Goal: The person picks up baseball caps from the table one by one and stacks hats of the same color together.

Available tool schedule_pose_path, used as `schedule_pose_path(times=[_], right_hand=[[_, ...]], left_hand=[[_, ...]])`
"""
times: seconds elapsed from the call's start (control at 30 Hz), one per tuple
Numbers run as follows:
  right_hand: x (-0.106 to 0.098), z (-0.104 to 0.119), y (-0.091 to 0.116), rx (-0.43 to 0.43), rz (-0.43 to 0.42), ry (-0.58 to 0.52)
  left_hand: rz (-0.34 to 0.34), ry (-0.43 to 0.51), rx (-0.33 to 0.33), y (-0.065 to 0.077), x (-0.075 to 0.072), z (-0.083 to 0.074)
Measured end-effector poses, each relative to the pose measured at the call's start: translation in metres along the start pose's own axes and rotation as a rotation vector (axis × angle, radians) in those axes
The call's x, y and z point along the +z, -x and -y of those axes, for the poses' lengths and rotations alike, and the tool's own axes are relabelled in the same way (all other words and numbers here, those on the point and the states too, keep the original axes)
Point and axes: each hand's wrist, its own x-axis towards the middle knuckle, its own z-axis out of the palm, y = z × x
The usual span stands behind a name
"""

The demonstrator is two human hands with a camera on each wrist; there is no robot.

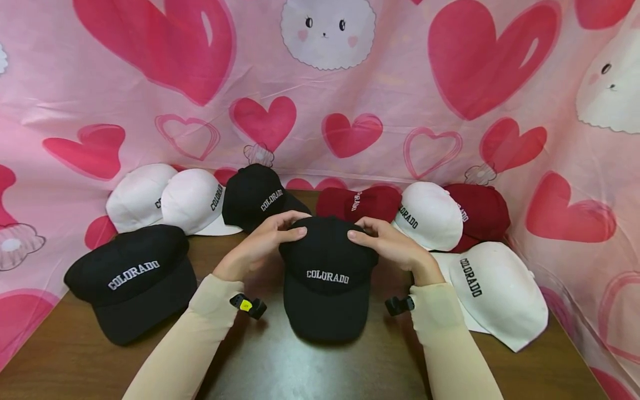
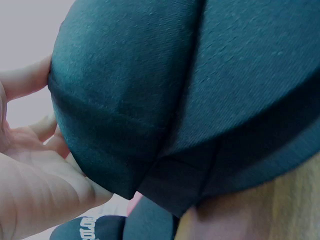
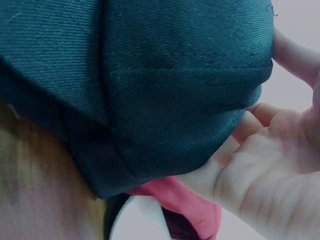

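Pink cloth [image 1: 400, 100] printed with hearts hangs behind the brown table [image 1: 320, 378]. Over the table's middle is the black cap [image 1: 327, 250], brim towards me; whether it touches the wood I can't tell. It lies between my left hand [image 1: 262, 244] and right hand [image 1: 395, 244], which grasp opposite sides of the crown, thumbs on top, other fingers partly hidden behind; lettering and brim are clear of them. I judge this a step of holding and squaring the crown; the next move calls for an even, light grip. Further out, white caps [image 1: 195, 203], red caps [image 1: 480, 214] and other black caps [image 1: 135, 278] surround it.
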Motion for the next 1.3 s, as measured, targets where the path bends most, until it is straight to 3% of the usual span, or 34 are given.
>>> schedule_pose_path(times=[0.17,0.33,0.5,0.77,0.97,1.3], right_hand=[[0.001,-0.007,-0.006,0.024,-0.018,0.033],[0.001,-0.012,-0.008,0.018,-0.075,0.14],[0.002,-0.014,-0.007,0.008,-0.113,0.212],[0.001,-0.013,-0.006,-0.039,-0.109,0.239],[0.001,-0.014,-0.009,-0.054,-0.113,0.244],[0.0,-0.015,-0.012,-0.067,-0.101,0.291]], left_hand=[[-0.061,-0.053,-0.03,-0.003,-0.001,0.006],[-0.11,-0.147,-0.048,-0.005,-0.002,0.008],[-0.151,-0.26,-0.028,-0.004,-0.004,0.01],[-0.177,-0.381,-0.005,-0.004,-0.006,0.011],[-0.183,-0.405,0.0,-0.004,-0.008,0.012],[-0.134,-0.395,-0.007,-0.003,-0.01,0.01]])
